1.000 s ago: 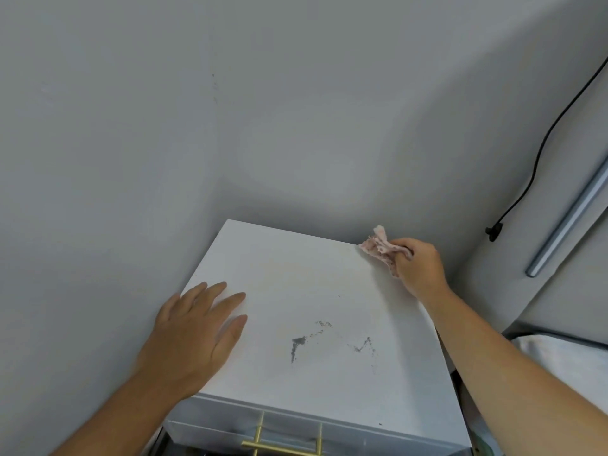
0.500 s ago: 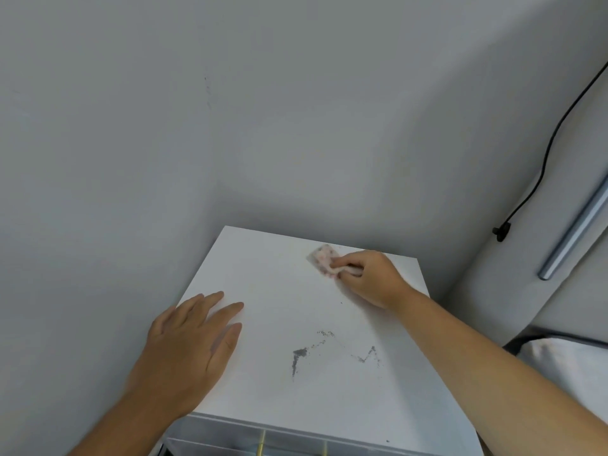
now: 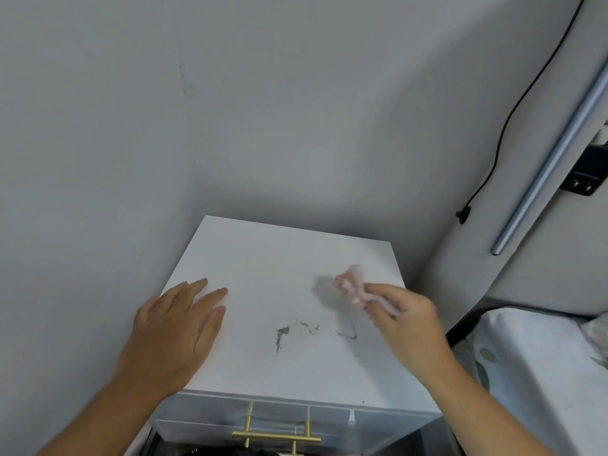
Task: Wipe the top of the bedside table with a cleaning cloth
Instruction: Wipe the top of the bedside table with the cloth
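The left hand (image 3: 174,330) was laid flat, fingers spread, at the 9 o'clock edge of the bedside table (image 3: 283,258). The right hand (image 3: 408,320) was pinched closed on a crumpled pink cleaning cloth (image 3: 350,284), blurred, at the top's 3 o'clock side. Dark smudges (image 3: 283,332) were noted at 6 o'clock of the cloth.

No readable text, labels, brands or nos. anywhere in view. Dark smudges (image 3: 297,329) on the bedside table (image 3: 263,258) top are marks, not lettering. Black fixture (image 3: 584,179) at right edge may carry sth printed, but it's too small & blurred to tell
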